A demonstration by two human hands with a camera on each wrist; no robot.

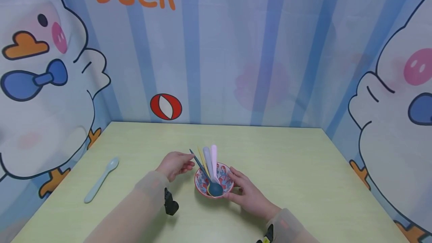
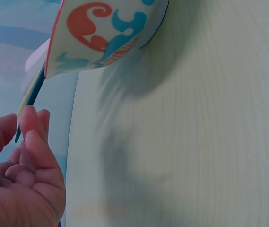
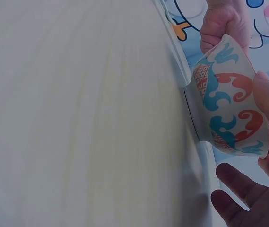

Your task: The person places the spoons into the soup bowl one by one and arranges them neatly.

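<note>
A bowl with a red and blue pattern (image 1: 200, 183) stands in the middle of the head view, its patterned outside (image 3: 229, 101) large in the right wrist view. Several spoons lean in it. The dark teal spoon (image 1: 215, 189) has its bowl end down inside, and my left hand (image 1: 176, 165) pinches the top of its handle between thumb and fingertips. Beside it rise a yellow handle (image 1: 202, 157), a lavender handle (image 1: 207, 159) and a pink handle (image 1: 214, 156). My right hand (image 1: 250, 195) grips the bowl's right side by the rim, with thumb and fingers apart.
A light blue spoon (image 1: 101, 181) lies alone on the pale yellow-green table (image 1: 287, 160), left of my left arm. A printed duck curtain (image 1: 216, 48) encloses the table at the back and both sides. Black wrist devices (image 1: 170, 202) sit on both wrists.
</note>
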